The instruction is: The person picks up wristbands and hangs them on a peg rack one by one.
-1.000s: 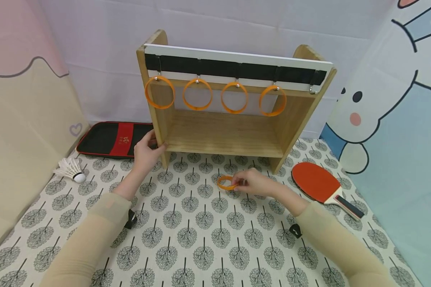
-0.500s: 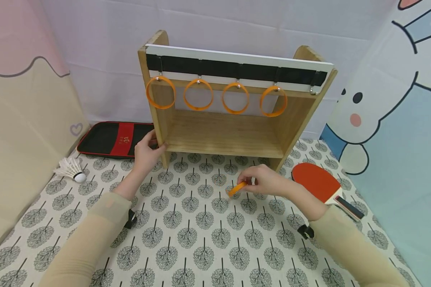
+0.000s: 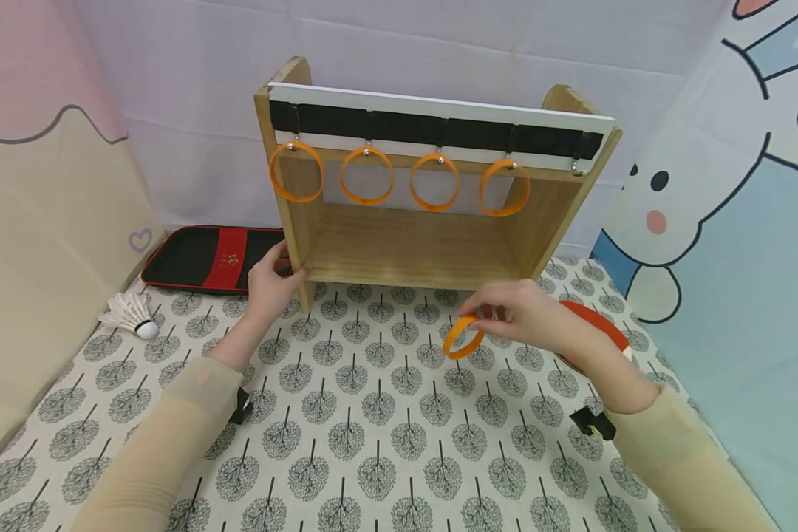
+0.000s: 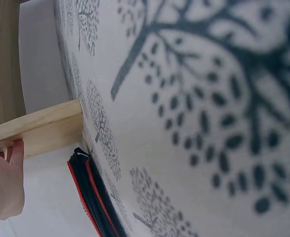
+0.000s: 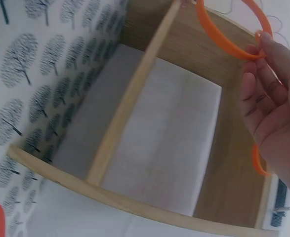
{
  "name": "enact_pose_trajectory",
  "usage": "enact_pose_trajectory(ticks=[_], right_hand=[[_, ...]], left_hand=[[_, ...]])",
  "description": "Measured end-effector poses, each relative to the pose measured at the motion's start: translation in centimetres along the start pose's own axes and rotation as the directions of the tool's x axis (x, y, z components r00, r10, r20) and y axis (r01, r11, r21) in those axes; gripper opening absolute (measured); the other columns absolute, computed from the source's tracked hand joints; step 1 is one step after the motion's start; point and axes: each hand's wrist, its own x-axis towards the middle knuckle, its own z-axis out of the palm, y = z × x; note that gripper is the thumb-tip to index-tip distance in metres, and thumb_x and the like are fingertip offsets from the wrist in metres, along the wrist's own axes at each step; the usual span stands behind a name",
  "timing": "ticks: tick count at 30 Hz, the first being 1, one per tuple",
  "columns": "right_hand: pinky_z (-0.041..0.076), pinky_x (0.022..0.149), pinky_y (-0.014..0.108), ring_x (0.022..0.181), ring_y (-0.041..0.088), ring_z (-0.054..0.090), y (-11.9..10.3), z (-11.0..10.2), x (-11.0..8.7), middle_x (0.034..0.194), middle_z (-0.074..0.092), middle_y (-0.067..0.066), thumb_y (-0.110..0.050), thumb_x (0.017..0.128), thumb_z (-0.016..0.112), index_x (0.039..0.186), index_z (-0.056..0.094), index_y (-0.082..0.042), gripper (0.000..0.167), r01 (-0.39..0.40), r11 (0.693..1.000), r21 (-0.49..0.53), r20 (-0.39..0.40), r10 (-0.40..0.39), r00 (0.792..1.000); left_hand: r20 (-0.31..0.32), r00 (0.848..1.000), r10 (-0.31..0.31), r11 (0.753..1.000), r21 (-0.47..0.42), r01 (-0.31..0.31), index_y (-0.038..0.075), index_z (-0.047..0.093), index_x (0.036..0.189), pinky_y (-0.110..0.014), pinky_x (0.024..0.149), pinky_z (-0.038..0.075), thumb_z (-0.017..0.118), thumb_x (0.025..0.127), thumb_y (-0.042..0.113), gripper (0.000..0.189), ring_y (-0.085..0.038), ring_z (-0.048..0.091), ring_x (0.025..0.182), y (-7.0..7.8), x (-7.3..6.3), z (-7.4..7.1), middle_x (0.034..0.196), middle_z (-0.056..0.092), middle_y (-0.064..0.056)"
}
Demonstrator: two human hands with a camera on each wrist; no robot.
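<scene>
My right hand (image 3: pixel 522 316) pinches an orange ring (image 3: pixel 462 338) between thumb and fingers, above the patterned cloth in front of the wooden shelf (image 3: pixel 412 247). In the right wrist view the ring (image 5: pixel 219 37) hangs from the fingertips (image 5: pixel 263 47). My left hand (image 3: pixel 270 284) grips the lower left side panel of the shelf, thumb in front and fingers behind; the left wrist view shows this hand (image 4: pixel 6 182) at the wooden edge. Several orange rings (image 3: pixel 366 199) hang from hooks on the shelf's white and black front strip. The rightmost hook (image 3: pixel 578 168) carries no ring.
At the back left lies a black and red case (image 3: pixel 199 258). A shuttlecock (image 3: pixel 131 316) rests on the cloth (image 3: pixel 372 443) at left. On the right, a red table tennis bat (image 3: pixel 595 321) is partly hidden by my right forearm. Printed curtains surround the table.
The right hand has lifted the ring off the cloth and carried it to the right, turning it more upright. My left hand stays on the shelf panel.
</scene>
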Motion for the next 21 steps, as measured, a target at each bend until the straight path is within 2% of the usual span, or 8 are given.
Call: enact_pose_trajectory(ticks=[4,7,8,10,11,17,21], right_hand=[[0.049,0.055,0.017,0.066,0.001,0.053,-0.7,-1.9,-0.2,0.087,0.066,-0.006,0.000,0.075,0.076,0.096,0.067,-0.013,0.027,0.041,0.999,-0.006,-0.081,-0.041,0.996],[0.049,0.060,0.014,0.068,0.003,0.055,-1.1,-3.4,-0.3,0.086,0.067,-0.005,-0.017,0.083,0.072,0.094,0.066,-0.012,0.013,0.082,0.996,-0.043,-0.142,-0.087,0.986],[0.048,0.061,0.013,0.069,0.002,0.056,-1.2,-3.9,-0.3,0.086,0.067,-0.005,-0.023,0.085,0.070,0.093,0.066,-0.012,0.014,0.093,0.994,-0.058,-0.161,-0.101,0.982],[0.047,0.062,0.010,0.070,0.001,0.055,-1.4,-5.0,-0.4,0.086,0.068,-0.005,-0.036,0.089,0.061,0.092,0.067,-0.012,0.025,0.103,0.990,-0.092,-0.198,-0.119,0.973],[0.047,0.063,0.010,0.070,0.000,0.055,-1.4,-5.5,-0.4,0.085,0.068,-0.005,-0.040,0.090,0.058,0.091,0.067,-0.011,0.030,0.116,0.986,-0.119,-0.219,-0.140,0.966],[0.045,0.063,0.008,0.072,0.000,0.053,-1.5,-8.0,-0.4,0.082,0.068,0.005,-0.042,0.089,0.060,0.085,0.069,-0.004,0.040,0.137,0.972,-0.191,-0.348,-0.198,0.917],[0.043,0.065,0.006,0.073,0.001,0.052,-1.6,-9.4,-0.5,0.081,0.067,0.008,-0.046,0.087,0.060,0.083,0.070,-0.002,0.046,0.047,0.970,-0.240,-0.450,-0.154,0.880]], left_hand=[[0.000,1.000,0.001,1.000,-0.002,-0.001,0.018,0.048,0.139,-0.043,0.075,0.057,0.068,0.086,0.026,0.057,-0.022,0.061,0.105,0.0,0.0,0.0,0.121,0.062,-0.011],[0.000,1.000,0.005,1.000,-0.006,-0.005,0.018,0.048,0.139,-0.043,0.076,0.057,0.068,0.086,0.025,0.057,-0.023,0.061,0.106,-0.1,0.0,-0.1,0.122,0.061,-0.011],[0.001,1.000,0.005,1.000,-0.007,-0.005,0.018,0.048,0.139,-0.044,0.076,0.057,0.068,0.086,0.025,0.057,-0.023,0.061,0.106,-0.1,0.0,-0.1,0.122,0.061,-0.011],[0.001,1.000,0.005,1.000,-0.007,-0.005,0.018,0.048,0.139,-0.044,0.076,0.057,0.068,0.086,0.025,0.057,-0.023,0.060,0.107,-0.1,0.0,-0.1,0.123,0.061,-0.011],[0.001,1.000,0.005,1.000,-0.007,-0.005,0.018,0.048,0.139,-0.044,0.076,0.057,0.068,0.086,0.025,0.057,-0.023,0.060,0.107,-0.1,0.0,-0.1,0.123,0.061,-0.011],[-0.003,1.000,0.011,1.000,-0.001,-0.011,0.017,0.048,0.139,-0.045,0.077,0.056,0.068,0.086,0.025,0.057,-0.023,0.060,0.107,-0.1,0.0,0.0,0.124,0.061,-0.011],[-0.005,1.000,0.012,1.000,-0.002,-0.012,0.017,0.048,0.139,-0.045,0.077,0.056,0.068,0.086,0.025,0.057,-0.024,0.060,0.107,-0.2,0.0,0.0,0.124,0.061,-0.011]])
